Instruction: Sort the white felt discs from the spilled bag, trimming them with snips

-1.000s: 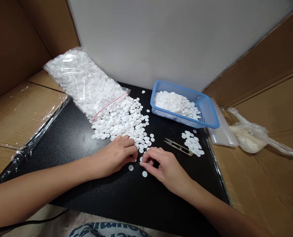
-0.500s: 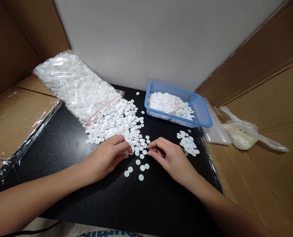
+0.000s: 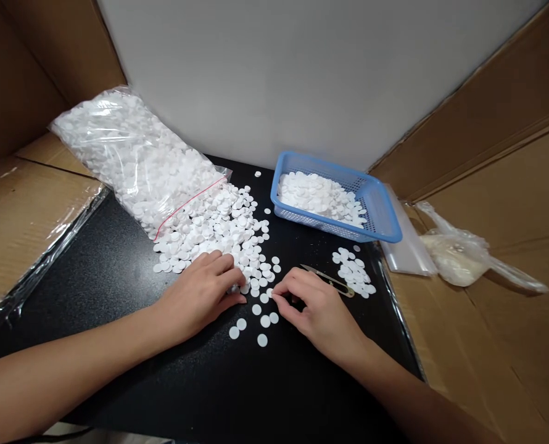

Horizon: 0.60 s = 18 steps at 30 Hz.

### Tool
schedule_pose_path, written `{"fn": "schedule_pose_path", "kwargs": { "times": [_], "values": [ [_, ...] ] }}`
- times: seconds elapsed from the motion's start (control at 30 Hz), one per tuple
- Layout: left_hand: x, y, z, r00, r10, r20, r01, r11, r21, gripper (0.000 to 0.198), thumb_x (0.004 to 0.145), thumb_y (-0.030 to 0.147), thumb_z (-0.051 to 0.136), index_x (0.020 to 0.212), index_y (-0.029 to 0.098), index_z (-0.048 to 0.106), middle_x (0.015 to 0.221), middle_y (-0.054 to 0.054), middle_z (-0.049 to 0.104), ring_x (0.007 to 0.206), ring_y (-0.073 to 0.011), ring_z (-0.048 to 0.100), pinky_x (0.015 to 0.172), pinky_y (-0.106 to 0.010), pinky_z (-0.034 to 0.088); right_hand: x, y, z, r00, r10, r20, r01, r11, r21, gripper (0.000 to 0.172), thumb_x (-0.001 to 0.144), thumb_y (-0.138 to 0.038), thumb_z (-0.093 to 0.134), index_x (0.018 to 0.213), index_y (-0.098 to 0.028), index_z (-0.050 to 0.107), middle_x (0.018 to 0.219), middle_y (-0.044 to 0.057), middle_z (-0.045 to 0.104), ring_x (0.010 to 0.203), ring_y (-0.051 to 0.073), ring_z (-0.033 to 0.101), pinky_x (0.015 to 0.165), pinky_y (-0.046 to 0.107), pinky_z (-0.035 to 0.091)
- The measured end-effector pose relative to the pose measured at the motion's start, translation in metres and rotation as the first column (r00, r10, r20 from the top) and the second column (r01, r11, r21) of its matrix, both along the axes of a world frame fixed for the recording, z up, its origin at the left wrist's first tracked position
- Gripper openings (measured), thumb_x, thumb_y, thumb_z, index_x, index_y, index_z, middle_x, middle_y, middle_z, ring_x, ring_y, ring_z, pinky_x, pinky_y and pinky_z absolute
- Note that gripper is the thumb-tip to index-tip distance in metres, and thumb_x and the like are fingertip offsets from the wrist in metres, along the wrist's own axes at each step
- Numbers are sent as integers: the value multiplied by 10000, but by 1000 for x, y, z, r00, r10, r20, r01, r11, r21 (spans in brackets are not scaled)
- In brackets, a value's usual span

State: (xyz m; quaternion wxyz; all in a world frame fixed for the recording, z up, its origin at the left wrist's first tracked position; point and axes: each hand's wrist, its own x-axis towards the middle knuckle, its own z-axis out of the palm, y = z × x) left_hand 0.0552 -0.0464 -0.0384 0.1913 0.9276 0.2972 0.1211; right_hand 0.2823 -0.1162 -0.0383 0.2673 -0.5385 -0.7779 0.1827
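Observation:
My left hand (image 3: 210, 290) rests at the near edge of a pile of small white round discs (image 3: 210, 225). Its fingers are bent, thumb and forefinger apart, and no disc shows between them. To the right of the pile, my right hand (image 3: 318, 308) has thumb and forefinger pinched together on the edge of a white disc (image 3: 268, 293). Several loose discs (image 3: 256, 309) lie flat between and in front of the hands. Behind the right hand lies a pair of thread snips (image 3: 330, 280), partly covered by that hand.
A clear zip bag (image 3: 131, 154) full of discs lies at back left, its mouth at the pile. A blue basket (image 3: 380, 216) holding discs stands at back right. A smaller disc group (image 3: 354, 271), flat plastic bags (image 3: 406, 246) and a knotted bag (image 3: 457, 256) lie right.
My right hand has shifted slightly down and left, and its fingertips have closed into a pinch. More of the snips shows behind it. My left hand stays by the pile; the view has tilted slightly.

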Motion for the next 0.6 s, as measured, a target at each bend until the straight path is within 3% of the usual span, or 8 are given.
{"fn": "schedule_pose_path", "kwargs": {
  "times": [0.2,0.33,0.47,0.6],
  "values": [
    [1,0,2,1000,-30,4,30,998,47,60,938,183,613,893,182,652,852,-25,562,794,-197,493,712,-329,349,2,0,-6,998,26,53,-29,998,54,44,935,-172,617,899,-195,605,815,16,633,726,163,585,726,325,450],
    [-4,4,6,999,-41,29,42,998,-42,78,936,176,601,905,198,670,864,-19,551,803,-187,507,732,-324,362,4,0,-4,996,53,68,-58,996,72,71,957,-179,600,920,-196,659,825,29,661,749,172,603,742,339,448],
    [-3,11,11,999,4,43,3,985,-170,42,905,201,648,928,217,679,905,-19,552,849,-190,532,767,-316,398,4,1,-1,1000,9,-1,-9,1000,-7,105,927,-152,643,855,-205,696,802,4,685,729,157,632,762,343,452],
    [11,17,16,999,38,24,-36,995,-91,70,931,246,615,935,192,658,908,-32,569,839,-198,543,769,-328,412,4,2,0,999,-31,-24,29,996,-82,135,912,-139,646,818,-223,693,791,-16,702,721,157,656,754,342,457]
  ]
}}
